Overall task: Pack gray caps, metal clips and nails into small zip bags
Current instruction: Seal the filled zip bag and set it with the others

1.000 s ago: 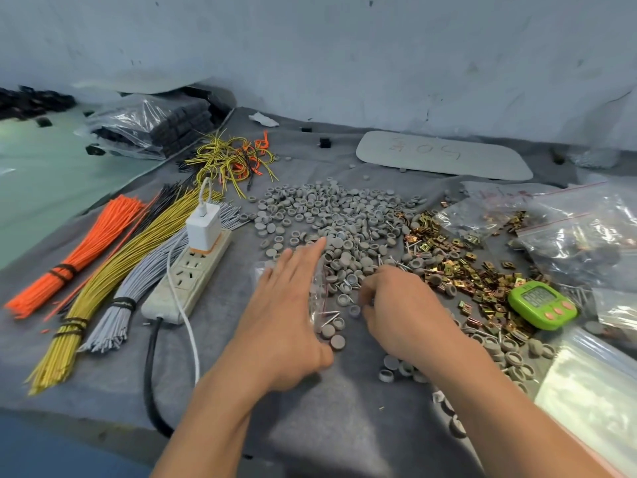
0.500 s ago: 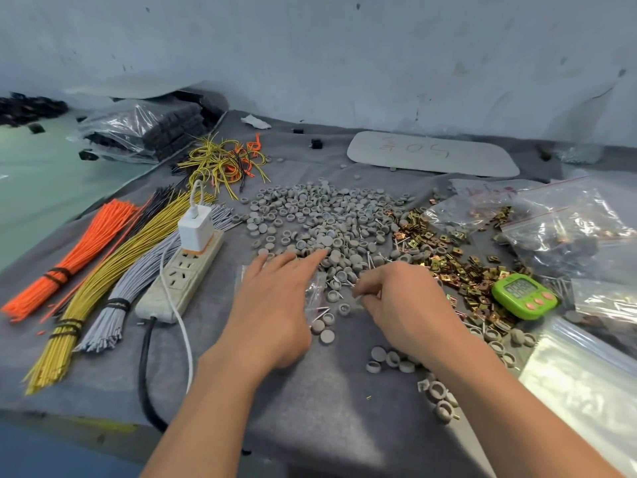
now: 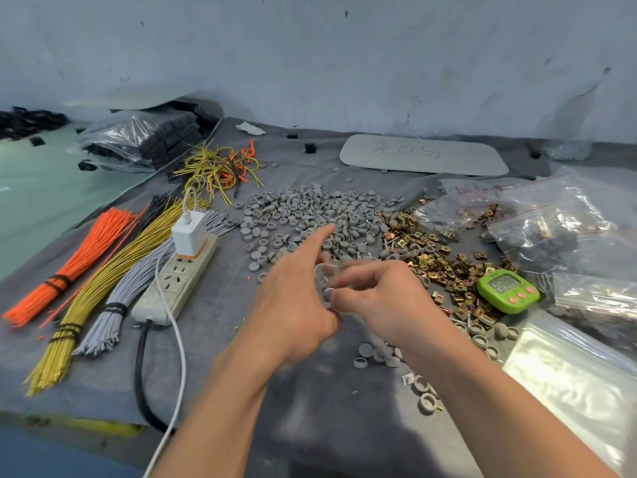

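We hold a small zip bag (image 3: 325, 282) in the air between both hands: left hand (image 3: 293, 305) grip pinching it, forefinger straight, right hand (image 3: 386, 301) grip pinched at its mouth. The gray caps (image 3: 310, 215) lie on the tabletop (image 3: 241, 357) just beyond, metal clips (image 3: 444, 260) nearer the right.

Motion-blurred small zip bag (image 3: 325, 282) mid-frame, contents indistinct; clear bags (image 3: 582, 384) cropped at the right edge.
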{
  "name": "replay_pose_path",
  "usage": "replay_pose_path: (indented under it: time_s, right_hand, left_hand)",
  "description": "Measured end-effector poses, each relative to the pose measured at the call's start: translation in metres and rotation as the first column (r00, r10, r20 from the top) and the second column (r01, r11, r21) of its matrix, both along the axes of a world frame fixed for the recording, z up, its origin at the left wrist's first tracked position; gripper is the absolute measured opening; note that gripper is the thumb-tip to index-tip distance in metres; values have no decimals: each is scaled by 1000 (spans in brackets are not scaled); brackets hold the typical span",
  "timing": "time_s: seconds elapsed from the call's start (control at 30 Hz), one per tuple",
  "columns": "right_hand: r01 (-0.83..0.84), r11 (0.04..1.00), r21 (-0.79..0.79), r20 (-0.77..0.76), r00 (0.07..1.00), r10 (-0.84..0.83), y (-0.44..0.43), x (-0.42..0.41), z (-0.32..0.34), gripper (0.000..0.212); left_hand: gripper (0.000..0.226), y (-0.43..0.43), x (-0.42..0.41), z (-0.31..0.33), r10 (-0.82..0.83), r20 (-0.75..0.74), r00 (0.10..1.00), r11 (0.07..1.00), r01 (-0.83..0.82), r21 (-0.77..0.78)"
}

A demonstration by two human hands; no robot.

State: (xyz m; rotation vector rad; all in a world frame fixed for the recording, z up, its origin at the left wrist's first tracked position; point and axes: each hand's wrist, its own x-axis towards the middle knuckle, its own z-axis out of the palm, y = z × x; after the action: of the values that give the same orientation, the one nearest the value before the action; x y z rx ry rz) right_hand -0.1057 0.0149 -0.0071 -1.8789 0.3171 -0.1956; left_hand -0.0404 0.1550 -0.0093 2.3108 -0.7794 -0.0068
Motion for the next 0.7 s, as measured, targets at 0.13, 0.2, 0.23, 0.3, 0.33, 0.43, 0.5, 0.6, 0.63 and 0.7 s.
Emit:
replay_pose_path:
  time_s: [0.13, 0.2, 0.23, 0.3, 0.33, 0.43, 0.5, 0.6, 0.63, 0.7]
  right_hand:
    - [-17, 999, -41, 6, 1000, 17, 2, -2, 3, 17]
    - [28, 995, -92, 15, 1000, -27, -4, -3, 6, 20]
    - [39, 996, -74, 22, 999, -38, -8, -5, 8, 21]
    - [-8, 1000, -16, 18, 1000, 8, -18, -10, 14, 21]
    - [-56, 998, -16, 2, 998, 56, -23, -13, 16, 21]
    - [-155, 987, -47, -41, 987, 153, -28, -19, 17, 17]
    - [-117, 992, -49, -39, 993, 116, -26, -20, 15, 12]
    - [-4, 998, -59, -17, 1000, 3, -21, -17, 14, 7]
    - [33, 995, -99, -9, 999, -34, -20, -16, 15, 10]
    - [85, 983, -160, 12, 996, -84, -18, -15, 16, 13]
  left_hand:
    - [119, -14, -15, 6, -66, -50, 997, 997, 64, -54]
    - [126, -13, -18, 9, -117, -58, 991, 993, 117, 2]
    - [128, -10, -18, 10, -144, -71, 987, 989, 147, 36]
    - [126, -4, -17, 13, -197, -89, 976, 973, 206, 101]
    - [122, -2, -17, 14, -209, -88, 974, 968, 219, 122]
    - [97, -1, -20, 14, -193, -83, 978, 975, 200, 95]
    - [80, -4, -23, 14, -174, -94, 980, 984, 178, 31]
    - [74, -8, -28, 16, -150, -117, 982, 988, 145, -48]
    - [72, -10, -29, 15, -150, -123, 981, 987, 142, -70]
    - [67, -13, -32, 13, -147, -115, 983, 987, 137, -89]
